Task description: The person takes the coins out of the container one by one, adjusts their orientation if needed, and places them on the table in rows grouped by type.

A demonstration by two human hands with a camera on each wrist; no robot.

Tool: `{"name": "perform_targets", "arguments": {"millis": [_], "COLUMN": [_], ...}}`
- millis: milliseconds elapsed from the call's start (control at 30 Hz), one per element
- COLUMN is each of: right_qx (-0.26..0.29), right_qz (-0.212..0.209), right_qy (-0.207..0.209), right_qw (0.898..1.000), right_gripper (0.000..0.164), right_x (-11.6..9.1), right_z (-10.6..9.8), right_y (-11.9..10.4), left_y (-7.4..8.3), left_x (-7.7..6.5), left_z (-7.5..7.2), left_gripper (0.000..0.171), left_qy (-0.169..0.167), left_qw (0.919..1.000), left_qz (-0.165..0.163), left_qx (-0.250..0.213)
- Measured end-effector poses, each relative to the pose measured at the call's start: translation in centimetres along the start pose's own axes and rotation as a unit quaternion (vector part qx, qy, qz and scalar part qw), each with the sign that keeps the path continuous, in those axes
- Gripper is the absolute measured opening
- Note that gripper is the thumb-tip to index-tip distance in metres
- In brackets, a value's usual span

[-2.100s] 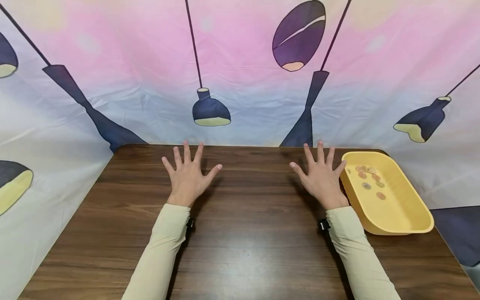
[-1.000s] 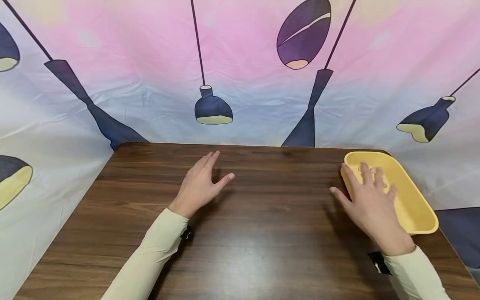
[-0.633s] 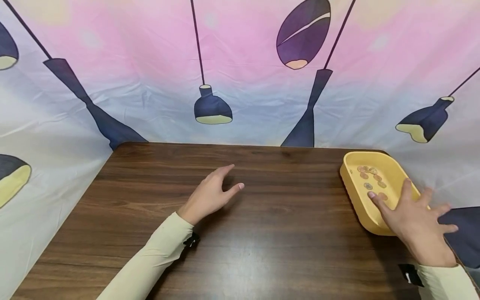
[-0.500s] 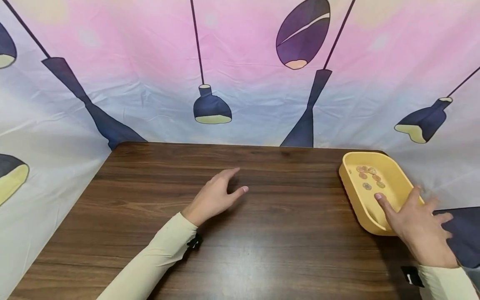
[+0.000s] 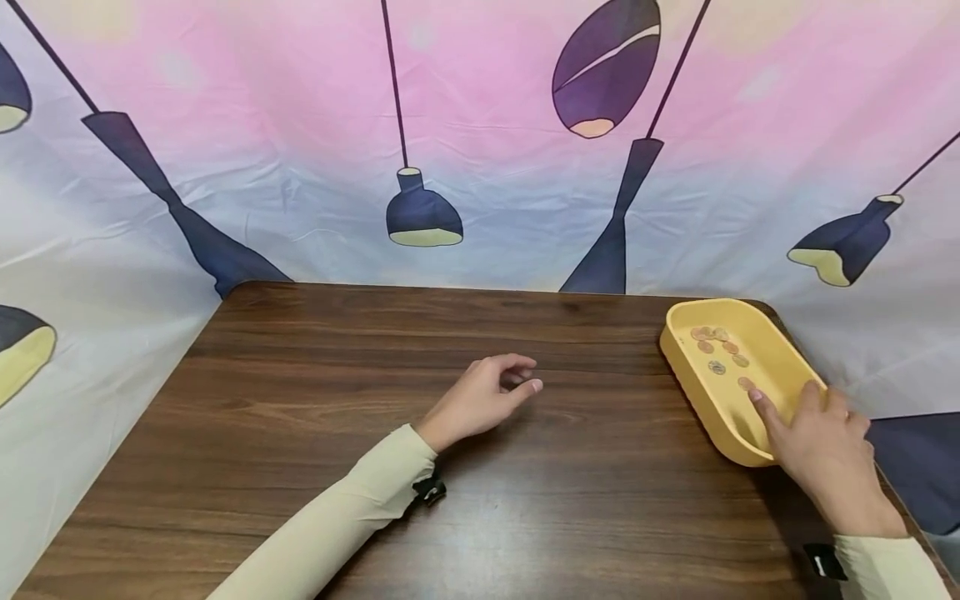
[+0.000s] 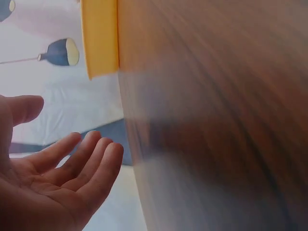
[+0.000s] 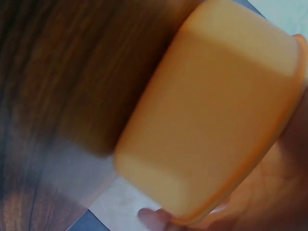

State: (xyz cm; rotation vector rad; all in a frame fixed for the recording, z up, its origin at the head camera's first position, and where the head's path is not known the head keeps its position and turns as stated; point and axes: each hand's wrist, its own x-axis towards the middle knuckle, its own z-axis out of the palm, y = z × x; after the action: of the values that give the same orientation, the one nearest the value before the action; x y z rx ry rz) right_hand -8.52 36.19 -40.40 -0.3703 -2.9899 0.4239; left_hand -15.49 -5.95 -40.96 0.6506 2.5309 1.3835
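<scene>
A yellow plastic tray (image 5: 697, 402) sits at the table's right side, with several copper and silver coins (image 5: 717, 367) lying flat towards its far end. My right hand (image 5: 828, 458) grips the tray's near right corner, thumb over the inside and fingers across the right rim. In the right wrist view the tray's outer wall (image 7: 202, 115) fills the middle, the palm lies along its rim and a fingertip (image 7: 151, 219) shows past its end. Over mid-table hovers my left hand (image 5: 480, 396), fingers loosely bent, holding nothing; its palm (image 6: 43, 192) faces the left wrist camera.
The dark wood-grain table (image 5: 337, 375) ends at a hanging cloth backdrop (image 5: 487, 208) printed with lamps. The tray stands near the table's right edge. A black band (image 5: 430, 487) shows at the left wrist, another band (image 5: 825, 560) at the right.
My right hand has crossed from the table, over the tray, to its near right corner and closed there. The tray has shifted slightly left. My left hand has moved right, its fingers more bent.
</scene>
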Motion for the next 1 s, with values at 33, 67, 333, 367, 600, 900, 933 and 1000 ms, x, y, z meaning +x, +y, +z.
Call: {"name": "perform_targets", "arguments": {"millis": [33, 67, 333, 367, 600, 900, 933, 1000], "right_qx": [0.000, 0.001, 0.019, 0.022, 0.047, 0.068, 0.070, 0.072], "right_qz": [-0.012, -0.024, -0.099, -0.108, -0.168, -0.234, -0.241, -0.254], "right_qy": [0.004, 0.005, 0.001, -0.001, -0.014, -0.001, -0.002, -0.004], "right_qw": [1.000, 1.000, 0.995, 0.994, 0.985, 0.970, 0.968, 0.964], "right_gripper": [0.091, 0.087, 0.076, 0.074, 0.065, 0.058, 0.058, 0.058], "right_x": [0.0, 0.0, 0.5, 0.7, 1.8, 2.5, 2.6, 2.8], "right_z": [0.1, 0.3, 1.1, 1.1, 1.3, 1.5, 1.5, 1.6], "right_y": [0.1, 0.2, 0.7, 0.8, 0.8, 1.0, 0.9, 0.8], "left_y": [0.1, 0.3, 1.2, 1.3, 1.6, 1.7, 1.6, 1.5], "left_x": [0.2, 0.5, 3.8, 4.2, 6.7, 8.5, 8.6, 8.6], "left_z": [0.3, 0.7, 3.5, 3.7, 5.6, 6.6, 6.7, 6.8], "left_gripper": [0.044, 0.044, 0.048, 0.048, 0.049, 0.040, 0.040, 0.043], "left_qy": [-0.005, -0.009, -0.024, -0.020, 0.020, 0.041, 0.041, 0.040], "left_qw": [1.0000, 0.9999, 0.9921, 0.9880, 0.9401, 0.9017, 0.9007, 0.8996], "left_qz": [0.002, 0.004, -0.041, -0.050, -0.107, -0.142, -0.145, -0.149], "left_qx": [-0.003, -0.005, -0.116, -0.144, -0.323, -0.406, -0.407, -0.409]}}
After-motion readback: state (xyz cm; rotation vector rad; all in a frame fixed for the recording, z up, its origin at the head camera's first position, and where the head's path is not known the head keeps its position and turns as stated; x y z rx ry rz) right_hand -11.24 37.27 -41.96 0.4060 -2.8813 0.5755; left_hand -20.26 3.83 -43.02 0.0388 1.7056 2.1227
